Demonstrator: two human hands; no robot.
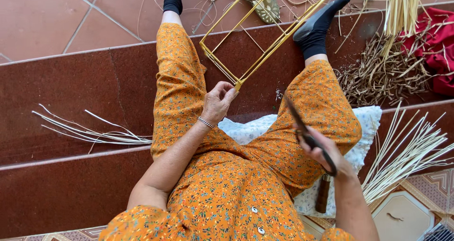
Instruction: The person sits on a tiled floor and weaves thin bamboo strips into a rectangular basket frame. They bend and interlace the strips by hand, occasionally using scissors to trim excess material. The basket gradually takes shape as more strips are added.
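I sit on dark red steps in an orange flowered dress. My left hand (218, 100) pinches the near corner of a yellow box-shaped cane frame (265, 38) that leans away between my knees toward my black-socked feet. My right hand (324, 152) grips a dark slim tool (302, 127), whose blade points up over my right thigh. A bracelet circles my left wrist.
Pale split cane strips (94, 133) lie on the step to my left, and a larger bundle (406, 151) to my right. A heap of brown scraps (383, 75), red cloth (437, 47) and upright canes (402, 7) sit at far right. A wooden-handled tool (323, 193) rests on the white cushion (369, 116).
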